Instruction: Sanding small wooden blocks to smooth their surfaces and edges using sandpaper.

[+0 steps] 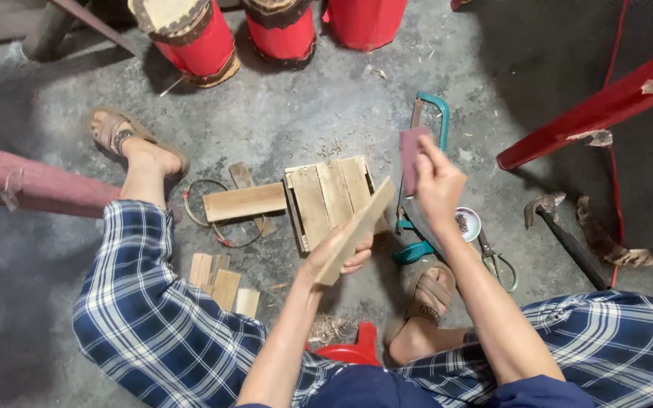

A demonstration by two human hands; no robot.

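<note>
A flat pale wooden slat [357, 230], slanting up-right, is being gripped by the left hand [334, 261]; a maroon sandpaper sheet [411, 159] is being pinched just right by the right hand [438, 185].

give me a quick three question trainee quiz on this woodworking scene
1. True or false: the left hand holds a flat wood strip.
2. The right hand grips: A) hammer B) dark reddish sheet C) scissors
3. Which tool lies on the floor by the red bar, far right?

Key: 1 true. 2 B. 3 The hammer.
</note>
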